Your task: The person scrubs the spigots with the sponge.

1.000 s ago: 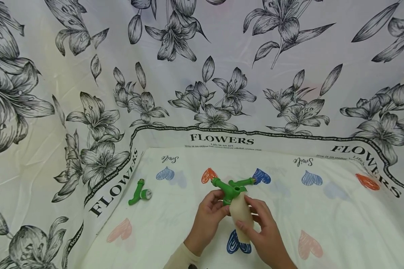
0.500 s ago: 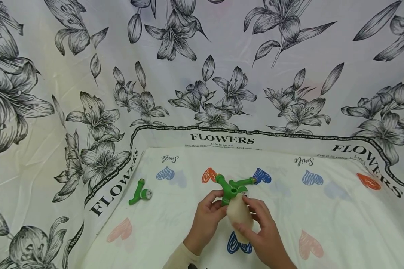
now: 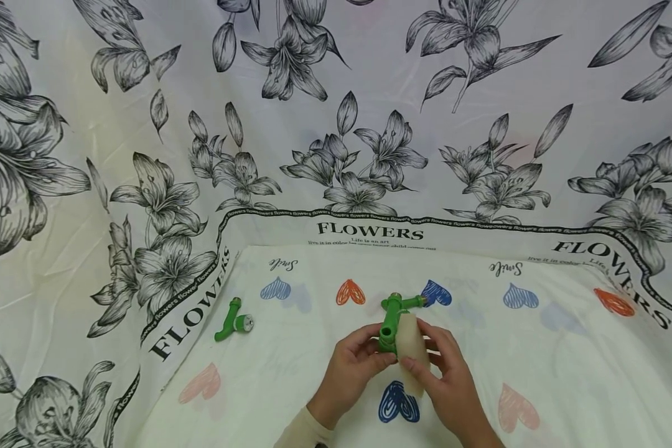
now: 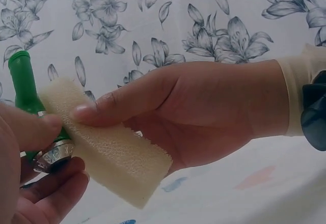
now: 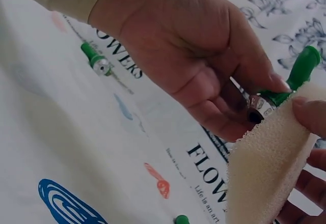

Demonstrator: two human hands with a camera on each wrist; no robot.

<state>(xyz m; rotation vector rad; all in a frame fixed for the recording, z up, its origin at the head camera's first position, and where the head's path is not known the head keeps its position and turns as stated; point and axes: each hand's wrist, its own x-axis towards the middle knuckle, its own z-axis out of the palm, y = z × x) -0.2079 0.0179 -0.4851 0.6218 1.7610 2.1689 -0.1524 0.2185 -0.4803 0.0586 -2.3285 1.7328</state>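
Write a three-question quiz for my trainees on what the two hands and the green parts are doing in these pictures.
1. True or false: the right hand presses a beige sponge against the green sprinkler fitting.
2. Which hand holds the green sprinkler fitting? A) the left hand B) the right hand C) neither
3. Fill in: a loose green piece with a metal end lies on the heart-print cloth to the ______ of the hands, seen from the head camera.

Key: 1 true. 2 A. 3 left.
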